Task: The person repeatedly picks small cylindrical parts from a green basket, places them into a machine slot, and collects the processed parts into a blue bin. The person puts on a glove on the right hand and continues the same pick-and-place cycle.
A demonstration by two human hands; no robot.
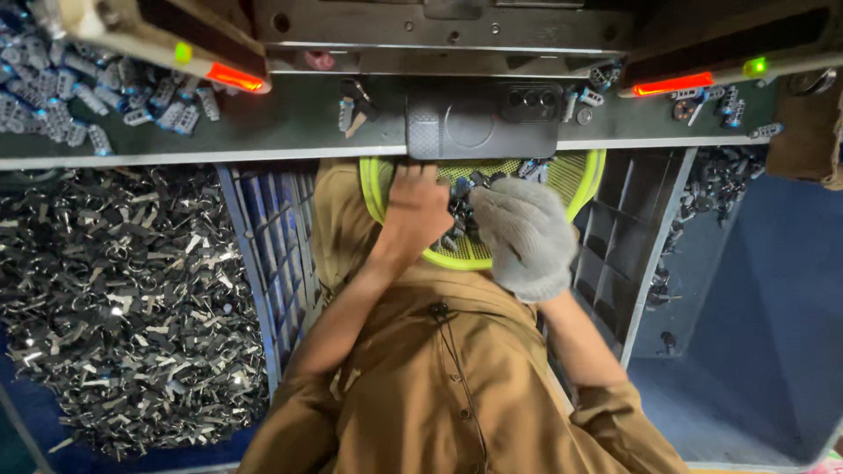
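Head view: both hands worked in a yellow basket (378, 189) of small dark metal parts (458, 219).
Left hand (420, 208): bare, grip unclear.
Right hand (527, 237): gloved, grip unclear.
Done: blue-grey assembled pieces (70, 96) heaped on the counter (281, 123).
Left: large pile of metal clips (123, 307).

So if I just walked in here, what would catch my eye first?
Probably the bright yellow-green basket in the person's lap, where a bare left hand and a grey-gloved right hand dig into small dark parts. Next, the huge heap of shiny metal clips filling the bin on the left. Above, two red lights glow at the machine's edge, beside a phone lying on the bench.
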